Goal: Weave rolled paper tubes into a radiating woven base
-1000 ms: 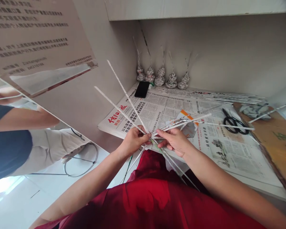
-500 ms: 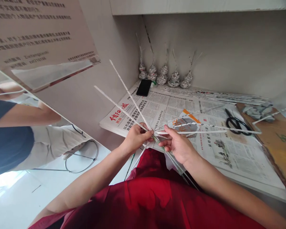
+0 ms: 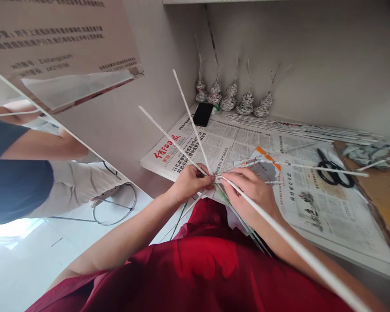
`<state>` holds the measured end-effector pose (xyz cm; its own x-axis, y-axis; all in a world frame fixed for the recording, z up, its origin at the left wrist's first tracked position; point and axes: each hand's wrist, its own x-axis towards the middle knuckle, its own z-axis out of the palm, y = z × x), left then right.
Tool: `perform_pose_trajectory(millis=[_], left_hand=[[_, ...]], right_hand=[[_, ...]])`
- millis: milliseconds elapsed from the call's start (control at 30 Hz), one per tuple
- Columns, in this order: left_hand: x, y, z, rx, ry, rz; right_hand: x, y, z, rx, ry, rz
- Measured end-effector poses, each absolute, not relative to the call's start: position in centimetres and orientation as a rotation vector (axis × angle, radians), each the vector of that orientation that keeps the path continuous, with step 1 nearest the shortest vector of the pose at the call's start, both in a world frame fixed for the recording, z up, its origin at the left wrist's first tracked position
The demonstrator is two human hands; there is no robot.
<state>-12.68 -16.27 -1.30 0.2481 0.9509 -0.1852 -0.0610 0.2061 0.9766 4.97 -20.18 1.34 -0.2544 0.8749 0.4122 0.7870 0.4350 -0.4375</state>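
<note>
Rolled paper strips (image 3: 188,110) fan out from a crossing point between my two hands, above the desk's front edge. My left hand (image 3: 192,181) pinches them where they cross, thumb on top. Close beside it on the right, my right hand (image 3: 251,190) has its fingers closed at the same crossing. One long white paper strip (image 3: 279,212) runs from there over my right hand and forearm toward the camera. Other strips point up and left, right over the newspaper, and down past my lap. My right fingertips are partly hidden by the strips.
Newspaper (image 3: 299,195) covers the desk. Several woven gourd shapes (image 3: 228,102) stand at the back wall, near a black phone (image 3: 203,114). More paper strips (image 3: 295,128) lie behind. Black scissors (image 3: 334,173) and crumpled paper (image 3: 365,155) are at right. Another person (image 3: 16,186) sits beyond the left partition.
My right hand has turned over and closed nearer my left. One strip that pointed right now comes back over my right forearm toward the camera. The view has shifted slightly.
</note>
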Motion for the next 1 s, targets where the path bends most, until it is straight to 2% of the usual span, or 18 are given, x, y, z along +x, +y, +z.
perform_pose_trajectory(millis=[100, 200, 433, 733, 933, 1000], left_hand=[[-12.7, -16.3, -1.4, 1.131, 1.031, 0.900], [-12.7, -16.5, -1.4, 1.143, 1.027, 0.887], [-12.8, -16.6, -1.6, 1.130, 1.008, 0.886], [-12.8, -16.4, -2.0, 1.127, 1.000, 0.899], [-12.8, -16.4, -2.0, 1.100, 0.955, 0.877], [-12.7, -16.4, -1.9, 1.095, 0.943, 0.875]], right_hand=[[4.9, -20.0, 1.5, -1.328, -2.200, -0.017], [5.1, -19.0, 1.6, -1.309, -2.264, -0.082], [5.5, -17.7, 1.6, -1.417, -2.196, 0.078], [5.7, -18.3, 1.3, -1.468, -2.187, 0.066], [5.4, -18.1, 0.8, -1.523, -1.998, 0.555], [5.1, -18.0, 0.7, -1.519, -1.910, 0.627]])
